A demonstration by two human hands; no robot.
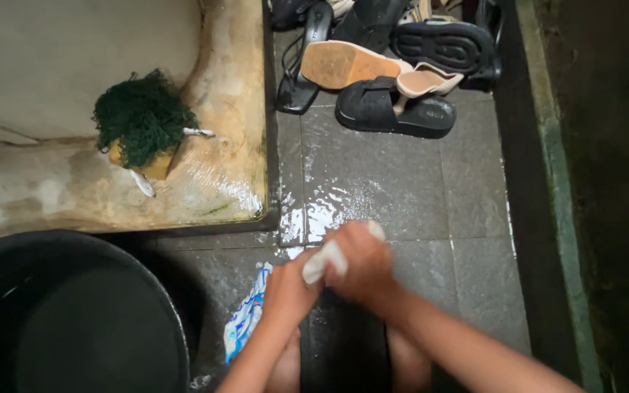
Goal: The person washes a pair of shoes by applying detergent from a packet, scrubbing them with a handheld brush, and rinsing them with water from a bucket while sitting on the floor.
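Low in the head view, my left hand (290,285) and my right hand (358,263) are pressed together over a wet grey tiled floor (416,196). Both are closed on a small white cloth (327,259), a strip of which shows between the fingers and at the top of my right hand. A blue and white plastic packet (245,314) lies on the floor just left of my left wrist. My knees show below the forearms.
A large black tub (74,320) fills the bottom left. A stained concrete ledge (227,109) carries a green net scrubber (142,116) on a yellow block. Several sandals and slippers (394,102) lie at the top. A dark raised kerb (547,182) runs down the right.
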